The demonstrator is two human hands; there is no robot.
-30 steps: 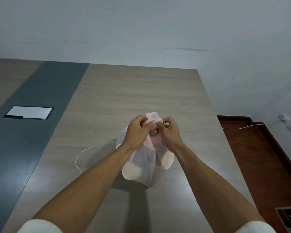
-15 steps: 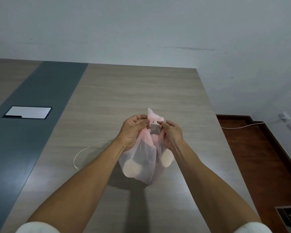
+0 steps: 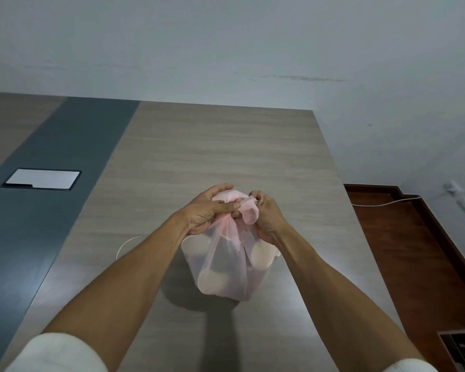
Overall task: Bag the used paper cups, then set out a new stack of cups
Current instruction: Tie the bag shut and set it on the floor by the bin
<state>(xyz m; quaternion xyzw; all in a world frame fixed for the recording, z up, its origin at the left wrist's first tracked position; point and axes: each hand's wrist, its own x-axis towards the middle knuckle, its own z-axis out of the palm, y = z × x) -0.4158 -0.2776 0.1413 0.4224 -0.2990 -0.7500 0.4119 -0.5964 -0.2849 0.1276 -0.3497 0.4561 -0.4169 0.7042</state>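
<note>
My left hand and right hand each pinch a gathered handle of the pink bag. The bagged cups hang directly below both grips, long axis vertical, over the surface near its right edge.

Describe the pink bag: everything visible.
The pink bag is thin, translucent plastic film, pale pink, deeper pink where it bunches at the top. Through it show white paper cups, lying at angles. Its bottom rests on the wooden table, near the right edge. The neck is gathered and twisted: the left hand grips it, the right hand pinches a loose loop of film. Whether a knot is finished cannot be told.
</note>
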